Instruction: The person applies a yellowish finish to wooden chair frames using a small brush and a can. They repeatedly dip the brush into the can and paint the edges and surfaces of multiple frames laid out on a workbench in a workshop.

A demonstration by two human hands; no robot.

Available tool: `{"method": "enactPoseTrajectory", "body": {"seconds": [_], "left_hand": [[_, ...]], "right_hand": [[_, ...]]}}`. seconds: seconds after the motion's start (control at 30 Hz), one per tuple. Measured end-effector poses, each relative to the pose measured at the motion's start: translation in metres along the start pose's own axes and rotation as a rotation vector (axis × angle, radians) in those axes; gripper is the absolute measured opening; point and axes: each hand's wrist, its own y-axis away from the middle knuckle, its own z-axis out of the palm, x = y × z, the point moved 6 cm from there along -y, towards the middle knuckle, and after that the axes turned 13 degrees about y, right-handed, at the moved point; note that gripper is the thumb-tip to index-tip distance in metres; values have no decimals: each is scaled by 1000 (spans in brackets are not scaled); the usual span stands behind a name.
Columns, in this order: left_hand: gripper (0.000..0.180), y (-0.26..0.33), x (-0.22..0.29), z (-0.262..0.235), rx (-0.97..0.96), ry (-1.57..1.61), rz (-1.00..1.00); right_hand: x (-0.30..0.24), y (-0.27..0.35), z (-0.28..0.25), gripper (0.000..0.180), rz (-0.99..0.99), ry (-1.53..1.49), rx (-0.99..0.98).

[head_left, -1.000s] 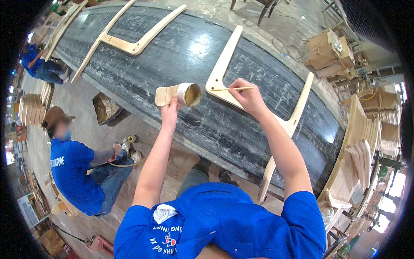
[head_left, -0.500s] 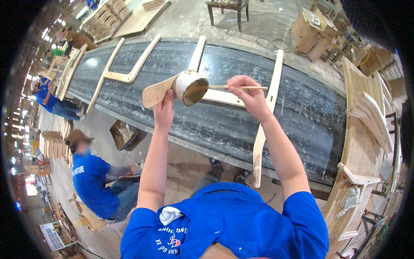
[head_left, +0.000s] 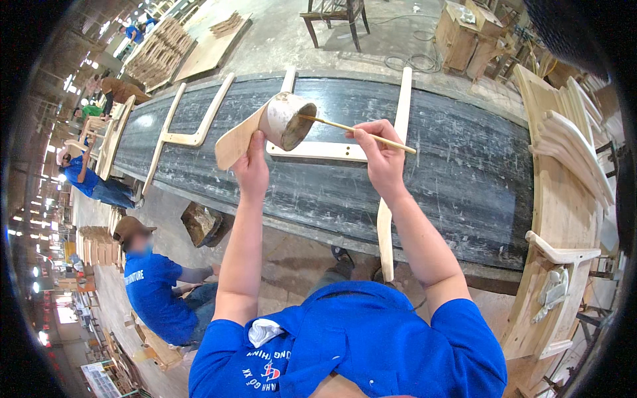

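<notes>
My left hand [head_left: 254, 162] is closed on a flat wooden paddle [head_left: 235, 142] beside a whitish, stained pot [head_left: 275, 119]. The paddle runs up against the pot's side; I cannot tell whether the two are joined. The pot is tilted, its brownish mouth turned toward my right. My right hand [head_left: 381, 156] pinches a thin wooden stick [head_left: 332, 124], whose far end reaches into the mouth; the tip is hidden inside. Under both hands, a pale wooden chair frame [head_left: 322, 152] with small holes in its crossbar lies on a long dark tabletop [head_left: 464, 166].
Another pale frame [head_left: 191, 139] lies farther left on the tabletop. Curved wooden parts [head_left: 574, 156] are stacked on a board at the right. A co-worker in blue [head_left: 156, 288] sits at the lower left near a dark bin [head_left: 202, 224]. A chair [head_left: 335, 23] stands beyond the table.
The pot has risen slightly, and its mouth faces more to the right. My right hand has lowered the stick's outer end, so the stick now slants. The whole view has shifted a little.
</notes>
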Motion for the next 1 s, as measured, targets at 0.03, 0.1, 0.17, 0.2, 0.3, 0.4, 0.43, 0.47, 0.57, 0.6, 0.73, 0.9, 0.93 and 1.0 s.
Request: {"method": "enactPoseTrajectory", "body": {"seconds": [0.03,0.1,0.17,0.2,0.3,0.4,0.43,0.47,0.57,0.6,0.73,0.9,0.93,1.0], "left_hand": [[30,0,-8,3,18,14,-23],[30,2,-26,7,45,45,-70],[28,7,-47,7,84,75,-145],[30,12,-58,6,109,113,-177],[32,24,-96,1,209,266,-317],[32,37,-134,-2,266,435,-483],[32,44,-148,-3,318,502,-574],[31,49,-160,-4,359,497,-666],[31,55,-181,-4,353,596,-712],[31,57,-188,-4,360,592,-734],[31,65,-211,6,331,605,-796],[38,82,-239,25,293,566,-968],[38,84,-245,26,287,563,-993],[39,93,-255,23,318,488,-1073]], "right_hand": [[14,1,2,10,121,-68,13],[45,5,4,14,366,-192,40],[73,9,6,19,536,-227,82],[86,11,3,20,618,-212,99],[112,13,-6,22,741,-209,131],[125,13,-16,18,796,-198,162],[124,9,-16,15,723,-205,110],[125,6,-16,13,674,-203,77],[132,1,-19,6,596,-162,-6],[136,2,-21,7,580,-146,-19],[175,18,-27,10,787,-196,117],[206,36,-46,21,1038,-142,334],[206,31,-50,24,1013,-125,325],[200,15,-55,21,892,-102,242]]}}
